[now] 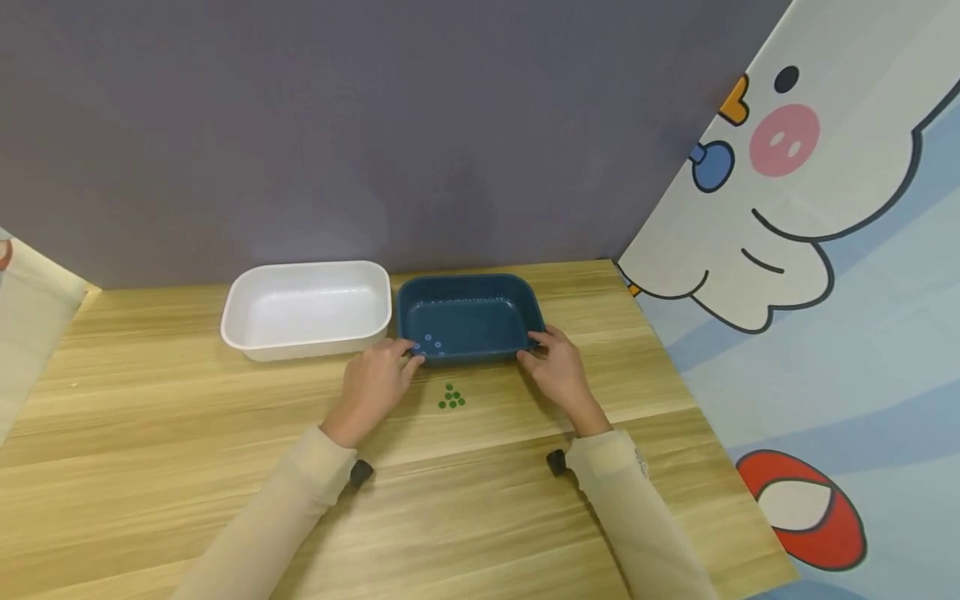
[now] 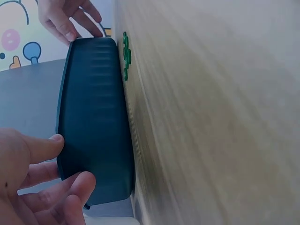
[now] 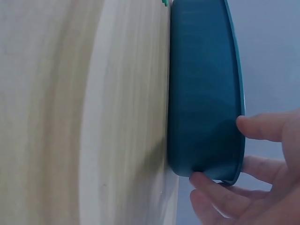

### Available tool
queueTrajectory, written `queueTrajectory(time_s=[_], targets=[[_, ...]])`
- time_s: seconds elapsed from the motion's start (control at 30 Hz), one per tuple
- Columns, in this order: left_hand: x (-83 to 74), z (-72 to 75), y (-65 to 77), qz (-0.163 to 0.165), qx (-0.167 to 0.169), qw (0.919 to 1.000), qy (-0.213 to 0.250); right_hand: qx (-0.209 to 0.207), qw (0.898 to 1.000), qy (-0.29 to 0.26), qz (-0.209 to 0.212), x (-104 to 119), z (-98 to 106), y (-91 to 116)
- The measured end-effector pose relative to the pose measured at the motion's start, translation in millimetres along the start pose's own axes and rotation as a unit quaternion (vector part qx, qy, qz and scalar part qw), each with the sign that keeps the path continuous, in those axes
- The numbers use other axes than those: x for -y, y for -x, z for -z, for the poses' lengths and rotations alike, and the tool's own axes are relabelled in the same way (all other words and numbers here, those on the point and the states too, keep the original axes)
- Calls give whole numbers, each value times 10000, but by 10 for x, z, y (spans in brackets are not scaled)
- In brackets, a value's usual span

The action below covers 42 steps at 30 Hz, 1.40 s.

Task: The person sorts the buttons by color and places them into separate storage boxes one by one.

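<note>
A dark blue rectangular tub stands near the back of the table, with several small blue ring-like pieces in its front left corner. My left hand pinches the tub's rim at that corner; in the left wrist view the thumb lies on the rim. At the front right corner my right hand grips the rim between thumb and fingers. Several small green discs lie in a cluster on the table just in front of the tub.
A white tub stands close on the left of the blue one. Behind both rises a grey panel. The wooden table ends on the right at a cartoon-printed wall.
</note>
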<state>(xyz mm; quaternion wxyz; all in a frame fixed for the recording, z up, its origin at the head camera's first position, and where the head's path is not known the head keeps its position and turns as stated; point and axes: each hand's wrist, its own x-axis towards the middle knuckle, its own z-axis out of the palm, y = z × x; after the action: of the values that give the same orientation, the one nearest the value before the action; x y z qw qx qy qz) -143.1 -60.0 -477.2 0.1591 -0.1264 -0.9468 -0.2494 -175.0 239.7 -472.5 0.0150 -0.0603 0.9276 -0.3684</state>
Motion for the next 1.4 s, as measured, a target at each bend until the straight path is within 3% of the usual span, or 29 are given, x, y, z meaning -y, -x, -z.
queueTrajectory(time_s=[0.53, 1.07, 1.4], targets=[[66, -100, -156, 122, -255, 9995, 153, 161, 9997, -162, -104, 6, -4, -307], [0, -174, -295, 294, -211, 9988, -342, 152, 9998, -13, -119, 14, -37, -536], [4, -233, -363, 486, -551, 9969, -292, 104, 9995, -161, -234, 69, -88, -626]])
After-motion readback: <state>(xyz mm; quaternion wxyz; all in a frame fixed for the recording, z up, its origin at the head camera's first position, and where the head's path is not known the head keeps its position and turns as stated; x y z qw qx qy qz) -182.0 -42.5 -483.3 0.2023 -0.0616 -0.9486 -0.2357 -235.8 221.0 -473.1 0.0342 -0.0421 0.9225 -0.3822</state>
